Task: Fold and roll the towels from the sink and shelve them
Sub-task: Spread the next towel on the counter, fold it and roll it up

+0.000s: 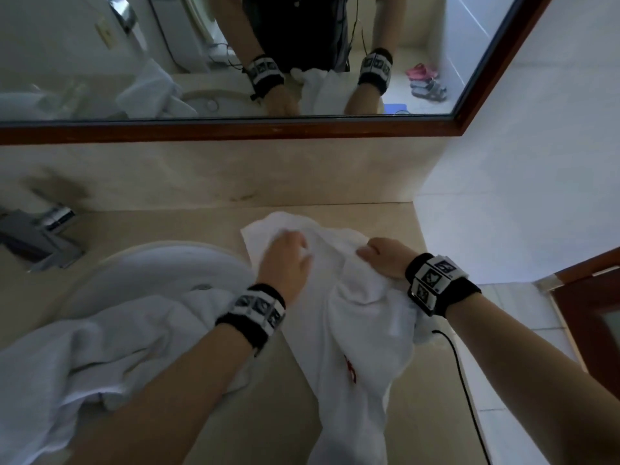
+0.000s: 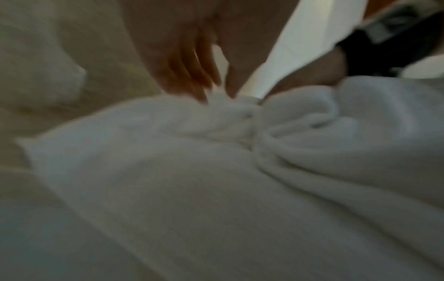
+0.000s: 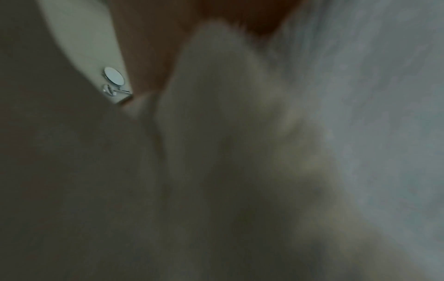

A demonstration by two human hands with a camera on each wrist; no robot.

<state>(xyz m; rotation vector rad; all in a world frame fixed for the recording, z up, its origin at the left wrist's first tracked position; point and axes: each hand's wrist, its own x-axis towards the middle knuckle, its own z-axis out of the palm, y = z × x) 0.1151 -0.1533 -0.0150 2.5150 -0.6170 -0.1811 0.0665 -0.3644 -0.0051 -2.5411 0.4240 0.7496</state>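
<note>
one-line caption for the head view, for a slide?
Both hands, left hand and right hand, grip a white towel on the beige counter.

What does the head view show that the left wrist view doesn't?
Only the head view shows the sink with a second towel draped over its rim, the faucet, the mirror and the towel's red mark. Only the left wrist view shows the left hand's fingertips pinching a bunched fold. Both show the white towel on the counter, gripped by the left hand and right hand.
</note>
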